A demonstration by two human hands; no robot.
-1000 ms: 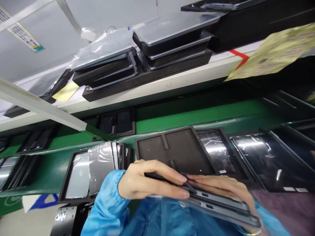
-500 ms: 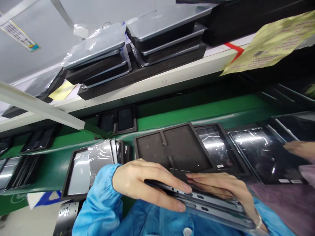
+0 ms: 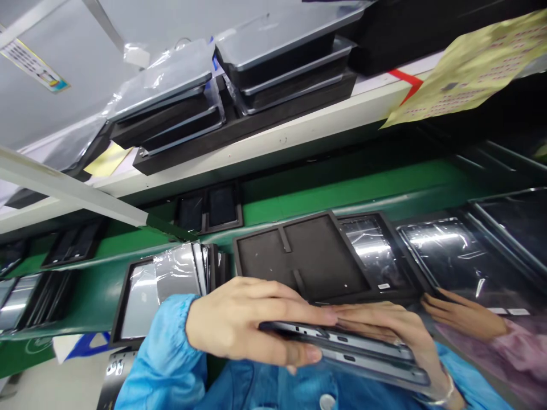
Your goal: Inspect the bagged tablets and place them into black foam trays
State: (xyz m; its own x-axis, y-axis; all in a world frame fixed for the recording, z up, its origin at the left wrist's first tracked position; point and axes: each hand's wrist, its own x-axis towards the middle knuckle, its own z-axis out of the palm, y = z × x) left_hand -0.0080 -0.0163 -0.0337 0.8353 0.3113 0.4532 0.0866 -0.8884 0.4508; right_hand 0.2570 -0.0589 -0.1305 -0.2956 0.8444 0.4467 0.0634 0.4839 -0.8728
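My left hand (image 3: 248,322) and my right hand (image 3: 384,330) both grip the long edges of a stack of slim grey laptops (image 3: 346,350), with port slots showing along the edge. Their far end sits just above the near edge of a dark foam tray (image 3: 299,256), which holds nothing and has raised dividers. Blue sleeves cover both my forearms, and a metal bangle circles my right wrist. The stack hides the tray's near corner.
A co-worker's hand (image 3: 461,316) in a pink sleeve rests on a glossy film-covered tray (image 3: 453,256) at right. Foil-wrapped trays (image 3: 175,273) stand at left on a green conveyor (image 3: 342,208). Above, laptops sit stacked in black foam trays (image 3: 277,62) on a white shelf (image 3: 299,128).
The co-worker's hand has come in from the right edge and now lies further left and lower. My hands and the laptop stack have shifted slightly, and the stack sits more level.
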